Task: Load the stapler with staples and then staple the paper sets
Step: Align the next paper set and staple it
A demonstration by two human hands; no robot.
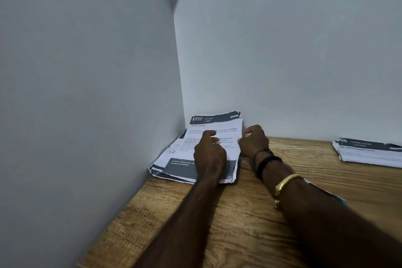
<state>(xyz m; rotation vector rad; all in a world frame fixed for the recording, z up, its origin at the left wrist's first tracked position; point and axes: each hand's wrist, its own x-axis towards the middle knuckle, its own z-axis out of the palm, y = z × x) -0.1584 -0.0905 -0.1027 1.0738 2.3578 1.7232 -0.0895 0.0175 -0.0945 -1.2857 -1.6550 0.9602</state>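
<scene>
A stack of printed paper sets (215, 128) with dark header bands lies in the far corner of the wooden table (250, 220), against both walls. My left hand (208, 152) rests flat on top of this stack with curled fingers. My right hand (253, 139) curls around the stack's right edge, fingertips touching the top sheets. A second stack of papers (369, 152) lies at the far right by the wall. No stapler or staples are in view.
Grey walls (87, 72) close off the table on the left and at the back. A white and blue paper edge (335, 197) shows from under my right forearm. Black bands and a gold bangle (285, 183) sit on my right wrist.
</scene>
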